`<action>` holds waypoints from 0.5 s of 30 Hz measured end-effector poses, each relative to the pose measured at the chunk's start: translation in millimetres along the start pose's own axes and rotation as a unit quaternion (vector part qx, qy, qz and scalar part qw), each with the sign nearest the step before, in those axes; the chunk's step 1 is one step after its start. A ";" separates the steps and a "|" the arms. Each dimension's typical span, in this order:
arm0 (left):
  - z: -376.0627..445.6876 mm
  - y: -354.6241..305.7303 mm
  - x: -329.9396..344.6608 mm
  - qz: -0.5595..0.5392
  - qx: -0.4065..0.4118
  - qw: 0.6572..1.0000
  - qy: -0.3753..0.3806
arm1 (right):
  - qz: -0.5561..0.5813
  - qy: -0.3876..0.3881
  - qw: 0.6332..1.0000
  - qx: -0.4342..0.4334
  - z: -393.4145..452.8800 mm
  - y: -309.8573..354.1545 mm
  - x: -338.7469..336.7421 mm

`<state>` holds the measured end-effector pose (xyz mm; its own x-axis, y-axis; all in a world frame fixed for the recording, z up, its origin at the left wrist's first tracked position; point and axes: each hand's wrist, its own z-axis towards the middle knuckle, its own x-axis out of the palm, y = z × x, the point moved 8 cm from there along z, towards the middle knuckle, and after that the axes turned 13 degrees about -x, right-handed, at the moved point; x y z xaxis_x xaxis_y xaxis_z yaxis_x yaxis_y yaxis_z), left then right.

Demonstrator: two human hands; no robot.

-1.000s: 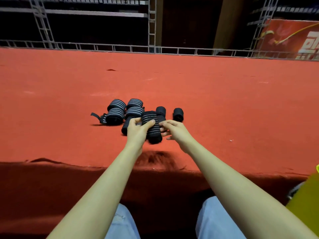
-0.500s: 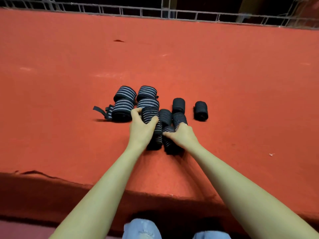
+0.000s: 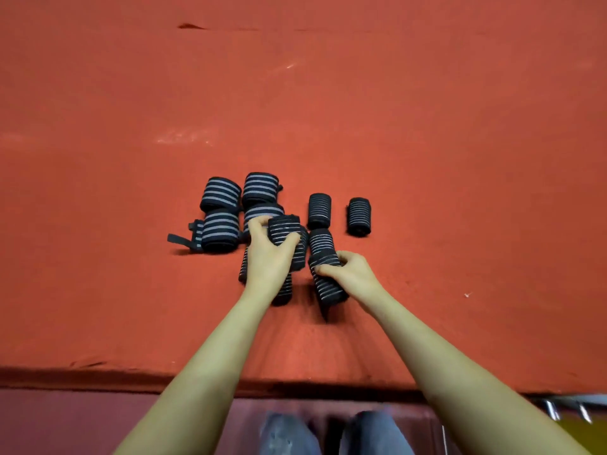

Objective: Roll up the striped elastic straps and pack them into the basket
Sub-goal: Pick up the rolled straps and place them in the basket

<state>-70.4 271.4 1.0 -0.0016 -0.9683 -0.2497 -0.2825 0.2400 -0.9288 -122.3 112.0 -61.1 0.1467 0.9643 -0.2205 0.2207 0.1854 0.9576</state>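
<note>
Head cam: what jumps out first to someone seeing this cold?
The two hands in the middle: the left hand grips one rolled striped strap, and the right hand grips another roll beside it. Behind them, a cluster of rolled straps lies on the red cloth, with one small roll set apart on the right. No basket is in view.

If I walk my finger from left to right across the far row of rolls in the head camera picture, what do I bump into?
Wide-striped black roll → second wide-striped black roll → thin-striped dark roll → lone thin-striped dark roll, all lying on the red carpeted table.
</note>
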 end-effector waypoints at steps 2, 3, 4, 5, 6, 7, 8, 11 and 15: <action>-8.8 -23.6 12.2 0.030 0.002 0.999 0.021 | 0.013 -0.050 0.999 -0.005 -7.6 18.3 -27.9; -12.9 -35.1 21.1 0.047 0.004 0.998 0.035 | 0.017 -0.077 0.997 -0.011 -12.2 27.6 -43.7; -17.7 -46.8 31.8 0.063 0.005 0.997 0.052 | 0.023 -0.100 0.995 -0.017 -17.7 36.4 -59.9; -22.2 -57.5 44.2 0.075 0.005 0.995 0.071 | 0.029 -0.118 0.992 -0.025 -23.2 44.0 -75.2; -27.7 -67.3 57.6 0.086 0.005 0.992 0.090 | 0.033 -0.134 0.990 -0.034 -29.7 50.5 -90.2; -34.5 -75.8 71.3 0.098 0.009 0.989 0.110 | 0.034 -0.150 0.987 -0.042 -37.2 55.0 -105.1; -42.6 -84.2 85.8 0.112 0.018 0.985 0.131 | 0.031 -0.170 0.984 -0.050 -44.9 59.6 -120.3; -71.2 -103.2 131.4 0.142 0.058 0.968 0.197 | 0.020 -0.236 0.970 -0.061 -69.7 62.4 -165.6; -111.9 -117.1 198.6 0.147 0.089 0.951 0.257 | 0.034 -0.333 0.940 -0.068 -105.4 51.0 -231.6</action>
<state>-145.0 43.2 90.8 -0.5380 -0.7517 -0.3815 -0.0307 0.4697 -0.8823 -246.6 -81.9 58.4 0.7369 0.6509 -0.1825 0.0705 0.1944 0.9784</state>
